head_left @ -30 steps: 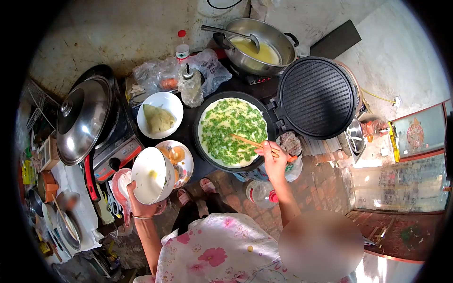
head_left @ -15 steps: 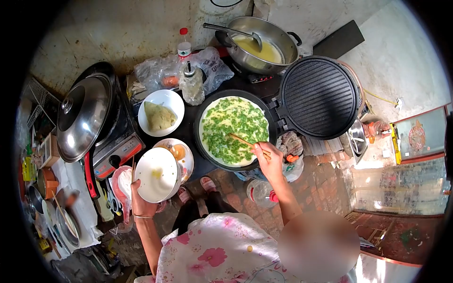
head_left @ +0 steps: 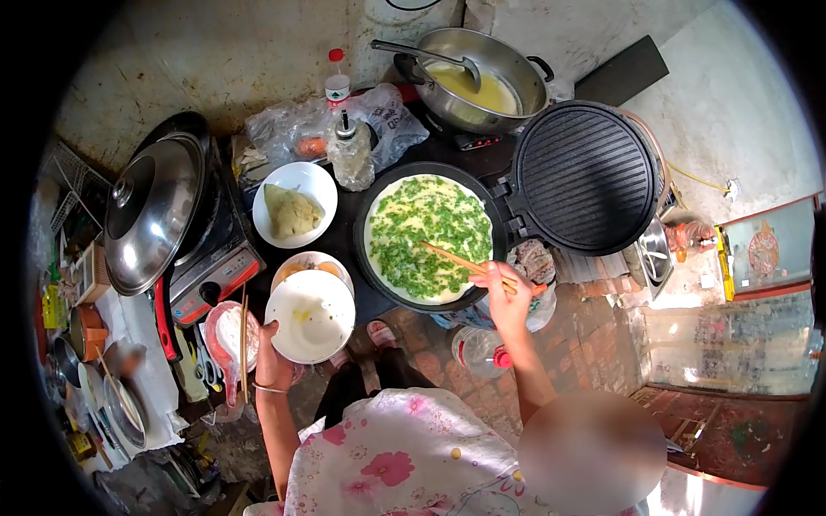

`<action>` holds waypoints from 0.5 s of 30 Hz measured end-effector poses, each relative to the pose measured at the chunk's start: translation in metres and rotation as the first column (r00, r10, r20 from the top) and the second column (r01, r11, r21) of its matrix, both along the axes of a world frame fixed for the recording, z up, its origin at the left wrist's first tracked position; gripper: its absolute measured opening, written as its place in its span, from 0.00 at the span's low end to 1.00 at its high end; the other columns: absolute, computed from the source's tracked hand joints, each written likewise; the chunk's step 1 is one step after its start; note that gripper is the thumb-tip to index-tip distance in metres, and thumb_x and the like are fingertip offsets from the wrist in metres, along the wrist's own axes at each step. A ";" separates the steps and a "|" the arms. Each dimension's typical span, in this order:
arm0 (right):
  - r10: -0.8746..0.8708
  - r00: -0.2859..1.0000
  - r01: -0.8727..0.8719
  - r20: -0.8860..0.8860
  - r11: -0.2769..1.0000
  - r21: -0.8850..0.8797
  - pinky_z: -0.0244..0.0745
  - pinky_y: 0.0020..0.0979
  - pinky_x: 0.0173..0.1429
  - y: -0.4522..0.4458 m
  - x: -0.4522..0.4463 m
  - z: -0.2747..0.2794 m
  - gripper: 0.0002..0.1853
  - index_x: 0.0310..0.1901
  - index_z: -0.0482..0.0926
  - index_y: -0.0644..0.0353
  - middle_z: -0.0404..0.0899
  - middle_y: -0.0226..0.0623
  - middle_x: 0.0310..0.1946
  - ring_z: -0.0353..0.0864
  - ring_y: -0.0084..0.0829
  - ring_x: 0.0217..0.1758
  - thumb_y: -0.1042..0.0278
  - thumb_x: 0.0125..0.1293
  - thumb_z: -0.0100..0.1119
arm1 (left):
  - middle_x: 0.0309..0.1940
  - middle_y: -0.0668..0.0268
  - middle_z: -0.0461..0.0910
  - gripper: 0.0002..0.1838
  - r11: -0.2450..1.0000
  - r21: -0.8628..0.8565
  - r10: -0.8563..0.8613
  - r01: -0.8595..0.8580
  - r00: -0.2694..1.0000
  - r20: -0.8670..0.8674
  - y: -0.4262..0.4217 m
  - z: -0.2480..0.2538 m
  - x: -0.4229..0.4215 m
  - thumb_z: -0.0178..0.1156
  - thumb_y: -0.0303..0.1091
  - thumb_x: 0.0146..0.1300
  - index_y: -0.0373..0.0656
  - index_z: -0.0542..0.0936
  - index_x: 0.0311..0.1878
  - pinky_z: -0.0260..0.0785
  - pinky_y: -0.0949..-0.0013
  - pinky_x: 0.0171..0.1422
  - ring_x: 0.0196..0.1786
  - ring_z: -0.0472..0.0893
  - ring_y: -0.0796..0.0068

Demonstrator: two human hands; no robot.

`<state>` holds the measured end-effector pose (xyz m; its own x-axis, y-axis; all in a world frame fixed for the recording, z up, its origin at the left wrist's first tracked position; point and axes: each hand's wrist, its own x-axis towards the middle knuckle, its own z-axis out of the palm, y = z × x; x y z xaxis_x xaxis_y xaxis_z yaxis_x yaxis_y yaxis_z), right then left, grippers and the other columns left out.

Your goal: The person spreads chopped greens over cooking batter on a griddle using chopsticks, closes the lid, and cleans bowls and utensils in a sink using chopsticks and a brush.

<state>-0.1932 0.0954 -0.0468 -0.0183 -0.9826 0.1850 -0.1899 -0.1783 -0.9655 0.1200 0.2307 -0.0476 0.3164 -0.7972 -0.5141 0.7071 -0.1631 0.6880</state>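
While the right hand [head_left: 503, 294] pinched chopsticks [head_left: 465, 261] in curled fingers, tips at the green-flecked batter [head_left: 422, 215] in the black pan [head_left: 359, 230], the left hand [head_left: 275, 365] had just brought the smeared white bowl [head_left: 310, 322] nearer the pan, leaving the chopstick work undisturbed; its thumb held the rim, though I couldn't make out its underside fingers.
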 end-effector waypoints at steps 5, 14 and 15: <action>-0.097 0.990 0.087 0.106 0.992 0.094 0.77 0.26 0.29 0.011 -0.008 0.030 0.16 0.34 0.74 0.74 0.78 0.44 0.24 0.81 0.33 0.24 0.66 0.67 0.46 | 0.57 0.58 0.68 0.30 0.997 0.002 -0.078 0.078 0.997 0.006 -0.007 0.004 -0.006 0.46 0.44 0.57 0.37 0.62 0.61 0.58 0.63 0.63 0.60 0.68 0.64; 0.303 0.919 -0.328 0.253 0.943 0.059 0.78 0.26 0.30 0.052 0.037 0.089 0.11 0.32 0.74 0.75 0.78 0.46 0.28 0.81 0.32 0.28 0.74 0.65 0.47 | 0.54 0.58 0.67 0.29 0.998 -0.061 -0.016 0.034 0.962 0.272 -0.019 -0.016 -0.016 0.47 0.38 0.55 0.34 0.61 0.59 0.55 0.68 0.63 0.58 0.66 0.67; 0.367 0.930 -0.368 0.028 0.926 0.081 0.77 0.25 0.30 0.052 0.041 0.092 0.09 0.32 0.75 0.74 0.78 0.44 0.28 0.80 0.30 0.26 0.76 0.64 0.48 | 0.54 0.58 0.67 0.29 0.996 -0.081 -0.013 0.037 0.958 0.287 -0.020 -0.018 -0.016 0.47 0.38 0.54 0.33 0.62 0.59 0.55 0.68 0.63 0.57 0.66 0.68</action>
<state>-0.1525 0.1479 0.0448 0.3456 -0.9325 0.1046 -0.1145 -0.1526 -0.9816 0.1038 0.2107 -0.0657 0.4197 -0.8433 -0.3358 0.4755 -0.1108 0.8727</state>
